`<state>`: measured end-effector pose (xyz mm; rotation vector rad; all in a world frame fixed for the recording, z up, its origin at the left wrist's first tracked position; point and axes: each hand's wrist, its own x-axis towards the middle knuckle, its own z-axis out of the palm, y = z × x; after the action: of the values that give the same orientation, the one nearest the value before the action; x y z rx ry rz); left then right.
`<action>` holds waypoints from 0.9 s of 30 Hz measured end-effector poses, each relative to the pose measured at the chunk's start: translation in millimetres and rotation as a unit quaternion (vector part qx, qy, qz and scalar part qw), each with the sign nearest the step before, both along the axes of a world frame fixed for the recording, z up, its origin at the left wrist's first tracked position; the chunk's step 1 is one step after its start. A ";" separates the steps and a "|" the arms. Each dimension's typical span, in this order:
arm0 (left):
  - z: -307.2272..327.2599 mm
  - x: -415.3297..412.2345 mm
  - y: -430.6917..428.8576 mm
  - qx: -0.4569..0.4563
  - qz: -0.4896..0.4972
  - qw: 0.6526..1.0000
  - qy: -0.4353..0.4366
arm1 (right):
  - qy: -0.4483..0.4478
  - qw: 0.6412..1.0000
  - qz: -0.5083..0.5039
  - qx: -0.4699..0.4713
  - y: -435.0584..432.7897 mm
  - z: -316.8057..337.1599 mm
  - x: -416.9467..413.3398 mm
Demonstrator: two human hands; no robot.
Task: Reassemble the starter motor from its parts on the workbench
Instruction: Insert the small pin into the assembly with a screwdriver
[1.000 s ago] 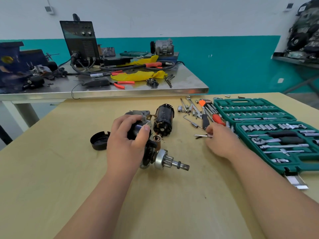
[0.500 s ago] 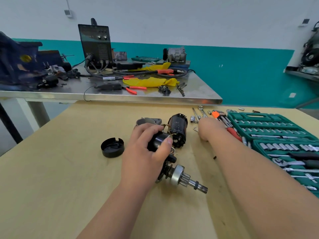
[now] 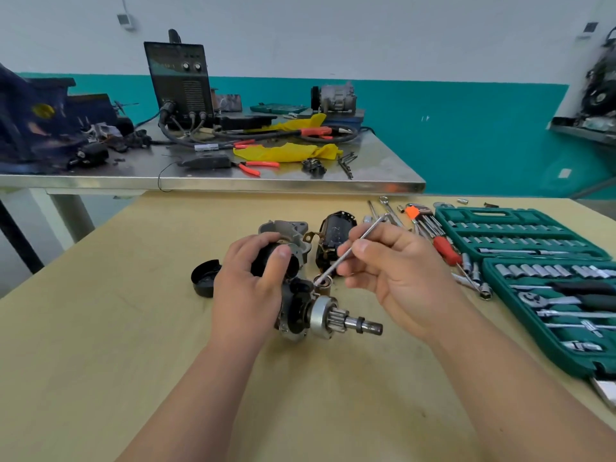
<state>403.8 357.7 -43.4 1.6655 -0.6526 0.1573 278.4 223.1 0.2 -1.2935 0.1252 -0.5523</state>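
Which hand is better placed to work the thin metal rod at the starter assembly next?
Right. The right hand pinches the rod, whose tip is at the sleeve. The left hand is occupied gripping the assembly.

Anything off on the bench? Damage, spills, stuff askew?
Nothing damaged or spilled. Only untidiness: loose sockets lie on the bench beside the green socket case, not in it. The black cap sits apart, left of the left hand, not yet fitted.

Workbench (image 3: 100,361) open nearside and left; socket set (image 3: 493,215) and loose tools (image 3: 441,246) crowd right.
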 end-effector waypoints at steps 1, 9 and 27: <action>0.1 0.9 1.7 0.003 0.001 1.000 -0.001 | 0.002 1.000 -0.021 -0.013 7.0 -0.3 -1.3; 1.4 -5.7 15.5 -0.015 0.005 1.000 0.009 | 0.024 0.991 -0.131 -0.022 39.4 -7.9 2.6; 0.5 -6.5 19.6 0.008 0.050 0.998 0.024 | 0.028 0.987 -0.160 -0.017 51.1 -30.3 10.5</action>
<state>397.2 377.3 -42.9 1.7125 -0.5351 0.1842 288.8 274.2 -30.1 -1.3310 0.3754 -0.7940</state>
